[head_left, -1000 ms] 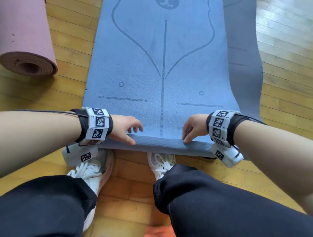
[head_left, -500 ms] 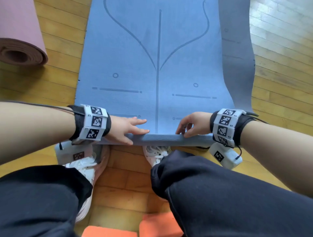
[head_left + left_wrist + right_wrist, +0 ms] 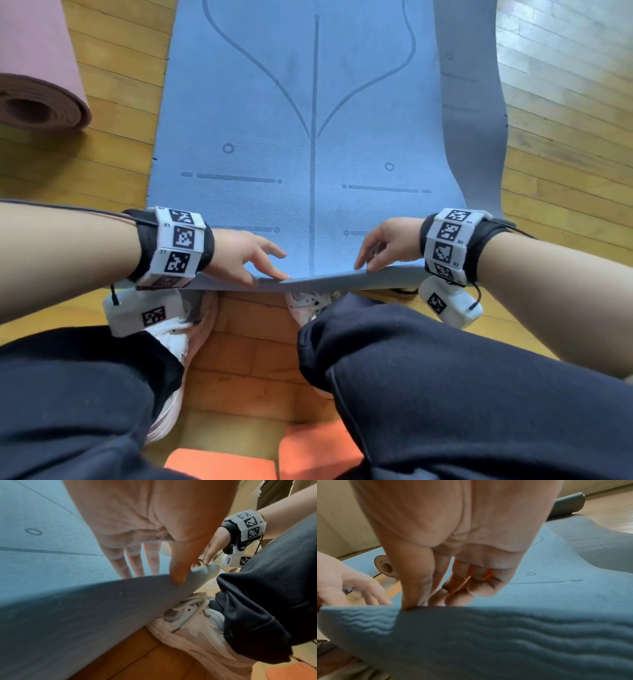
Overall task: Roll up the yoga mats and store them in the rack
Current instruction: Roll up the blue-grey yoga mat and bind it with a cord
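A blue yoga mat [image 3: 308, 102] with printed lines lies unrolled on the wooden floor ahead of my knees. Its near edge [image 3: 325, 281] is lifted and curling over, ribbed underside showing [image 3: 488, 642]. My left hand [image 3: 270, 270] pinches that edge left of the centre line, thumb on the underside [image 3: 178, 577], fingers [image 3: 135, 566] on the top face. My right hand [image 3: 366, 263] pinches it right of centre, thumb [image 3: 409, 601] at the rim, fingers curled behind. A rolled pink mat [image 3: 37, 85] lies at the far left. No rack is in view.
A grey-blue mat [image 3: 476, 120] sticks out from under the blue one on the right. A dark rolled mat [image 3: 565, 505] lies at its far end. Orange blocks [image 3: 222, 469] sit on the floor by my feet. My white shoes [image 3: 197, 622] stand just behind the lifted edge.
Both hands have slid a little toward the mat's centre line, and the near edge has come up higher off the floor and curled further over.
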Motion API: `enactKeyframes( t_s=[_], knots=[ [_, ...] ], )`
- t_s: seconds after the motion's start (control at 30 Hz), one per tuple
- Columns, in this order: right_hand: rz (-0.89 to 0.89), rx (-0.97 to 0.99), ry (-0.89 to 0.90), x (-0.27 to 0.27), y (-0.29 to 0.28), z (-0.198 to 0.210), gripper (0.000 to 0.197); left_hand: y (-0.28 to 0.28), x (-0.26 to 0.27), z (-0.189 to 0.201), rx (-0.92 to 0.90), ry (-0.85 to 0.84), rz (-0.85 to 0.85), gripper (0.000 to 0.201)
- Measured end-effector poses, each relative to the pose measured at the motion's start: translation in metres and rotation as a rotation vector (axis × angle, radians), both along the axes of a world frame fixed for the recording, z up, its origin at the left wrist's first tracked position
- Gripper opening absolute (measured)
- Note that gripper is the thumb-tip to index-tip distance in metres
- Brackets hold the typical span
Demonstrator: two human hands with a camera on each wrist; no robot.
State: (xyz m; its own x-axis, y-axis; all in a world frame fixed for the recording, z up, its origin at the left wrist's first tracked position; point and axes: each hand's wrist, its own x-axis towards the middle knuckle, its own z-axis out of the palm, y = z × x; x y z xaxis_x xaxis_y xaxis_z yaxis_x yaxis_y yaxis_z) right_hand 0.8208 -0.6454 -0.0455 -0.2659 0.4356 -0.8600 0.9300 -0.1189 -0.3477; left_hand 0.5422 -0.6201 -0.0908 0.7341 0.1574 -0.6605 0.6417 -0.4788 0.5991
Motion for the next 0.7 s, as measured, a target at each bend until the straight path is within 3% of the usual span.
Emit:
enactKeyframes(
  t_s=[0.2,0.27,0.47,0.63,0.7],
  knots=[
    [0.015,0.183,-0.055,-0.002,-0.001,-0.004,0.013,0.005,0.004,-0.006,0.229,-0.044,0.069,0.065],
    [0.036,0.250,-0.092,-0.005,0.000,-0.007,0.011,0.004,0.007,-0.006,0.317,-0.074,0.075,0.060],
    [0.132,0.308,-0.142,-0.007,-0.004,-0.011,0.013,-0.004,0.011,-0.007,0.476,0.073,-0.196,0.053],
    [0.344,0.249,-0.248,-0.007,-0.013,-0.012,0.056,-0.014,0.015,-0.007,0.581,0.206,-0.287,0.081],
    [0.440,0.234,-0.290,-0.012,-0.016,-0.017,0.062,-0.016,0.016,-0.007,0.610,0.248,-0.327,0.088]
  ],
)
